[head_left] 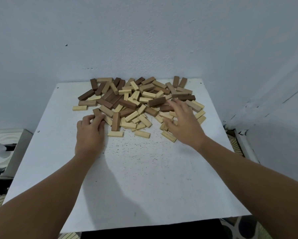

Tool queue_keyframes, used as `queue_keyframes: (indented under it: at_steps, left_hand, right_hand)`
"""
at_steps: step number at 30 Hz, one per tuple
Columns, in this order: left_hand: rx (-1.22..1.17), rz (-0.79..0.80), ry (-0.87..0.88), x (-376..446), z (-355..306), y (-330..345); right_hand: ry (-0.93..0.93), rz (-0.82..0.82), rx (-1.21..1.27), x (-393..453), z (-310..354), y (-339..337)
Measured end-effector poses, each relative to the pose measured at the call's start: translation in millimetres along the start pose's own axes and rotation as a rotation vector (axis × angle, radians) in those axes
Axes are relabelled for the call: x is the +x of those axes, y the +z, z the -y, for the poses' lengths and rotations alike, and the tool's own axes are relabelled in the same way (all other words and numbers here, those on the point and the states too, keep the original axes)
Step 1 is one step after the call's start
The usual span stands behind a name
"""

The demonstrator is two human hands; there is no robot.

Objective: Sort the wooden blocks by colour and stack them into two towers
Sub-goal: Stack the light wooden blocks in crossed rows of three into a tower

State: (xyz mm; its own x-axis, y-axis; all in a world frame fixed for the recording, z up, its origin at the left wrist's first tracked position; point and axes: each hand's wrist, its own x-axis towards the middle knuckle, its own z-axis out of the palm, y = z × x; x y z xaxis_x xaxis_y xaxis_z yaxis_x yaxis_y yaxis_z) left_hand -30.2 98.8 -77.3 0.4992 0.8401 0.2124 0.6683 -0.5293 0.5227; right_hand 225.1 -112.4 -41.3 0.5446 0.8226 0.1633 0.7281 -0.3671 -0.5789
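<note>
One brown block (97, 112) pinched between left hand (90, 133) fingers (100, 118)

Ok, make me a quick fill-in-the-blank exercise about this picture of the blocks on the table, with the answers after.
1. The left hand grips a ____ brown wooden block.
2. The right hand reaches over the pile with its fingers ____.
3. The mixed pile of light and dark wooden blocks lies on a ____ square tabletop.

Missing words: dark; spread; white
</note>
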Motion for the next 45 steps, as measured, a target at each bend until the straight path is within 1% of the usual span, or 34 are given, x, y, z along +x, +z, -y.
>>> queue_keyframes:
  at_steps: [1, 3, 5, 8, 10, 11, 13, 15, 17, 19, 21, 23, 25, 28, 31, 34, 38, 42, 44, 45]
  left_hand:
    - [0.000, 0.003, 0.010, -1.2, -0.1, -0.6]
    - [-0.018, -0.003, 0.035, -1.9, -0.6, -2.7]
    - [-0.091, -0.043, 0.009, -3.1, -4.4, -7.8]
    - [-0.251, -0.130, -0.107, -8.2, -13.2, -15.6]
    - [-0.317, -0.191, -0.125, -3.4, -20.9, -19.6]
    - [-0.340, -0.197, -0.124, 3.7, -25.5, -21.2]
    - [-0.374, -0.143, -0.093, 25.3, -39.9, -25.7]
    - [-0.442, -0.020, -0.035, 40.9, -62.9, -30.4]
    - [-0.396, 0.035, 0.047, 40.5, -82.9, -31.0]
    - [-0.315, 0.075, 0.137, 23.3, -85.5, -25.6]
    - [-0.220, 0.163, 0.229, -5.1, -70.2, -17.7]
    - [-0.008, 0.246, 0.301, -28.9, -47.1, -8.8]
    - [0.120, 0.279, 0.279, -40.4, -31.0, -0.7]
    - [0.113, 0.198, 0.249, -35.7, -28.8, 4.3]
    - [0.119, 0.143, 0.247, -36.3, -29.3, 9.5]
    - [0.053, 0.072, 0.262, -40.7, -26.5, 11.2]
    - [-0.029, 0.090, 0.256, -41.3, -29.2, 10.8]
    - [-0.072, 0.063, 0.280, -44.4, -29.3, 8.2]
    - [-0.080, 0.071, 0.278, -45.9, -30.1, 7.8]
    - [-0.077, 0.071, 0.283, -46.5, -31.0, 7.2]
  right_hand:
    - [0.010, -0.001, -0.051, -11.4, -9.8, 0.9]
    - [0.037, 0.061, -0.147, -31.2, -23.7, 2.3]
    - [0.018, 0.098, -0.220, -42.1, -31.3, 5.1]
    - [-0.025, 0.052, -0.228, -42.7, -29.9, 7.1]
    - [-0.044, 0.046, -0.264, -41.0, -28.4, 8.7]
    - [-0.058, 0.050, -0.288, -40.5, -27.7, 9.1]
    - [-0.082, 0.094, -0.329, -39.3, -24.6, 8.9]
    - [-0.090, 0.149, -0.352, -36.2, -18.8, 8.9]
    - [-0.094, 0.154, -0.348, -32.6, -13.3, 10.3]
    - [-0.102, 0.146, -0.349, -30.9, -9.7, 11.5]
    - [-0.110, 0.154, -0.340, -31.4, -8.7, 13.5]
    - [-0.115, 0.134, -0.296, -31.9, -8.8, 15.3]
    - [-0.137, 0.098, -0.261, -29.5, -8.2, 17.0]
    - [-0.208, 0.043, -0.271, -19.6, -7.8, 21.3]
    - [-0.246, 0.018, -0.225, -11.7, -9.2, 25.4]
    - [-0.311, -0.022, -0.177, -5.1, -5.9, 25.4]
    - [-0.357, -0.142, -0.036, 13.3, 14.8, 17.8]
    - [-0.363, -0.186, 0.018, 36.3, 35.2, 15.3]
    - [-0.326, -0.154, 0.035, 51.3, 46.9, 9.2]
    - [-0.311, -0.105, 0.025, 59.3, 52.3, 5.2]
